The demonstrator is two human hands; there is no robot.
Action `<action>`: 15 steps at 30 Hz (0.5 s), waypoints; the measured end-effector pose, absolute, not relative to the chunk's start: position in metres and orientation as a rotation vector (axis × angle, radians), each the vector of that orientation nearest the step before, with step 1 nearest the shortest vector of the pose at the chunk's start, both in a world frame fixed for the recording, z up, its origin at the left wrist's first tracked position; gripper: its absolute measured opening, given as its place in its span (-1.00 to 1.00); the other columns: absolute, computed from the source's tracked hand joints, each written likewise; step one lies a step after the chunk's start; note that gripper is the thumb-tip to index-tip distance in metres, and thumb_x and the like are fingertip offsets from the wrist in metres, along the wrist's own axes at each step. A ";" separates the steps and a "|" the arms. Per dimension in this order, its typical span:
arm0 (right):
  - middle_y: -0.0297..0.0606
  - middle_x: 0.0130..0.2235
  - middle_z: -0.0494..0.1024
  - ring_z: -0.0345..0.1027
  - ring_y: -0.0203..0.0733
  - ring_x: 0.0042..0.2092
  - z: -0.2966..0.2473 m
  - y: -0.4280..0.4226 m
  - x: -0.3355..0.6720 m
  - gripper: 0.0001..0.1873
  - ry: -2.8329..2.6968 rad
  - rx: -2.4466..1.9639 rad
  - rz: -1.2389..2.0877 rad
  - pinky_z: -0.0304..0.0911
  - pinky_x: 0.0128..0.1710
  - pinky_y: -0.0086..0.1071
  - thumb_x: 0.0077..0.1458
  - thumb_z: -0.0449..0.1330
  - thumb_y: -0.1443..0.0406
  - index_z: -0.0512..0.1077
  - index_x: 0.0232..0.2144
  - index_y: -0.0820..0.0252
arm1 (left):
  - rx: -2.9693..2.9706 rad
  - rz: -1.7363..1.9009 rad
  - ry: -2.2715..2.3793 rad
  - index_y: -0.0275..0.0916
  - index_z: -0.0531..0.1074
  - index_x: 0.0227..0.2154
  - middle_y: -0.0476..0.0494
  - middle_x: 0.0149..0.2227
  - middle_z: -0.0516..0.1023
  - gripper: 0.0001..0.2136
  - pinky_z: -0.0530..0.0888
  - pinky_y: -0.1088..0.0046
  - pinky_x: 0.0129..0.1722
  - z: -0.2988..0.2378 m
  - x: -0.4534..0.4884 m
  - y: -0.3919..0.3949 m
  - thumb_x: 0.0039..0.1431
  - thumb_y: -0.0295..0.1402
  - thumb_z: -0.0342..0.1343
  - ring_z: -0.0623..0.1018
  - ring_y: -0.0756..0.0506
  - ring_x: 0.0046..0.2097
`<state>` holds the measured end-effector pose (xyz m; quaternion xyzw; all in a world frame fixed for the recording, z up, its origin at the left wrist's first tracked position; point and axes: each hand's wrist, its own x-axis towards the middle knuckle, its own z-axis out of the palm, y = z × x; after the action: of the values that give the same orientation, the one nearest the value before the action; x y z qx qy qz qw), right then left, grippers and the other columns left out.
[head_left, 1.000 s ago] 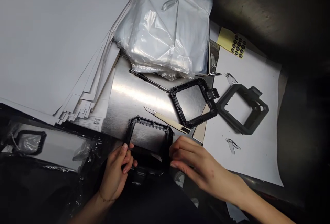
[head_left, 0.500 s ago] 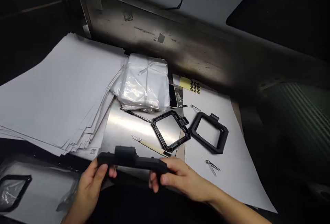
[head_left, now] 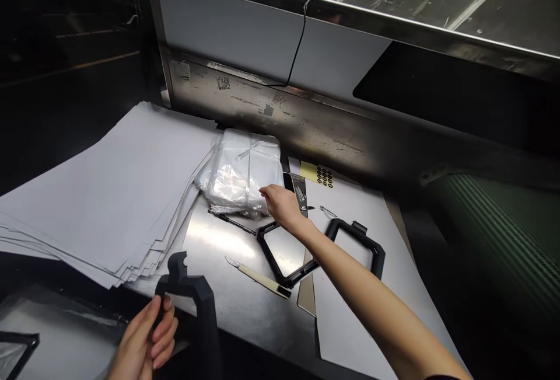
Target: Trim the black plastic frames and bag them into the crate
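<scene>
My left hand (head_left: 146, 342) grips a black plastic frame (head_left: 196, 304) and holds it upright at the table's near edge. My right hand (head_left: 282, 205) is stretched out to the bundle of clear plastic bags (head_left: 242, 173), fingertips at its near right corner, nothing clearly held in them. Under my right forearm lies a second black frame (head_left: 280, 257) on the metal plate (head_left: 219, 251). A third, thicker black frame (head_left: 359, 248) rests on white paper (head_left: 350, 321) to the right.
A craft knife (head_left: 258, 275) and a black pen (head_left: 231, 222) lie on the plate. A big stack of white sheets (head_left: 100, 193) fills the left. A yellow sticker sheet (head_left: 319, 174) and tweezers (head_left: 327, 212) lie at the back. A metal wall (head_left: 306, 117) closes the rear.
My right hand let go of the black frame and reached forward to the bag bundle. My left hand now holds the frame alone, turned upright. The view tilted up.
</scene>
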<state>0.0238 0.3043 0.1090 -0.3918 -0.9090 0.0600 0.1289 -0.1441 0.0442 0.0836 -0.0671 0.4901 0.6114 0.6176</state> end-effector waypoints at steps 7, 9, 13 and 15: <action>-0.08 -0.08 0.27 0.12 -0.07 -0.07 0.109 0.286 0.026 -0.66 -2.636 -1.146 0.214 0.11 -0.18 -0.22 -0.10 0.17 0.38 0.28 -0.19 0.29 | -0.161 1.377 1.062 -0.31 0.34 -0.58 0.17 -0.73 0.03 -0.74 -0.04 0.71 -0.79 0.086 -0.131 0.054 -0.10 -0.17 0.10 -0.03 0.20 -0.72; -0.16 -0.12 0.32 0.15 -0.11 -0.08 0.102 0.288 0.023 -0.78 -2.627 -1.164 0.298 0.10 -0.16 -0.18 -0.06 0.13 0.39 0.32 -0.27 0.28 | -0.130 1.385 1.063 -0.32 0.34 -0.57 0.17 -0.73 0.04 -0.72 -0.05 0.71 -0.80 0.087 -0.127 0.054 -0.14 -0.15 0.12 -0.03 0.20 -0.72; -0.26 -0.33 0.40 0.27 -0.25 -0.26 0.108 0.291 0.026 -0.86 -2.434 -1.278 0.597 0.17 -0.24 -0.25 0.05 0.03 0.31 0.32 -0.42 0.31 | -0.153 1.398 1.099 -0.32 0.35 -0.59 0.18 -0.75 0.04 -0.70 -0.04 0.72 -0.81 0.090 -0.125 0.049 -0.17 -0.12 0.14 -0.02 0.21 -0.74; -0.26 -0.43 0.41 0.30 -0.29 -0.38 0.118 0.278 0.028 -0.81 -2.300 -1.295 0.840 0.21 -0.36 -0.33 0.05 0.00 0.26 0.28 -0.47 0.31 | -0.130 1.424 1.114 -0.31 0.34 -0.63 0.17 -0.74 0.08 -0.71 -0.03 0.72 -0.81 0.092 -0.123 0.046 -0.19 -0.14 0.16 0.00 0.21 -0.74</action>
<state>0.0276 0.2778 0.1183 -0.4596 -0.8161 0.2979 0.1845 -0.1234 0.0465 0.0917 -0.0562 0.4837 0.6185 0.6167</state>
